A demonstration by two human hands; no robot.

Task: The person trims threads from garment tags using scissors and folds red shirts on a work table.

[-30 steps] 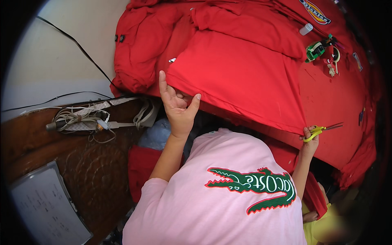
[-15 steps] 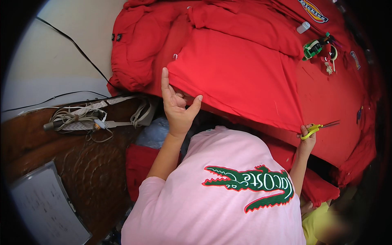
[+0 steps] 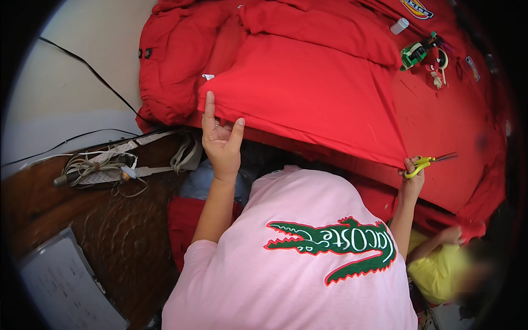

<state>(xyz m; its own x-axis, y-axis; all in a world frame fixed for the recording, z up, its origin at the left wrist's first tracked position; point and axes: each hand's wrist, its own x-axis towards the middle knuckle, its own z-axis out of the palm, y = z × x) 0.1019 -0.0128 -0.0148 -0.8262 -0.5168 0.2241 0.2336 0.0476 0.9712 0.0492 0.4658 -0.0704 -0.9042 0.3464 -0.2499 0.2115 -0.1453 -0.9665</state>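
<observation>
**Folded red cloth held at both ends of its near edge**

Left hand (image 3: 221,144), at 9 o'clock from frame centre: pinching the near left corner of the cloth (image 3: 308,93) between thumb and fingers, index raised along the fold. Right hand (image 3: 412,179), at 3 o'clock: closed around yellow-handled scissors (image 3: 428,161), blades aimed toward 2 o'clock; appears also to pin the near right corner, though contact cannot be told for certain. Cloth lying from 10 to 3 o'clock across a red-draped table (image 3: 456,115), long axis running left hand to right hand, near edge taut between them and sloping down to the right. Scissors just beside that edge at its right end, so right hand nearer any cut. Tape dispenser (image 3: 413,54) and white tube (image 3: 400,25) at 1 o'clock, well apart. Cables (image 3: 110,165) at 9 o'clock, on brown surface.
</observation>
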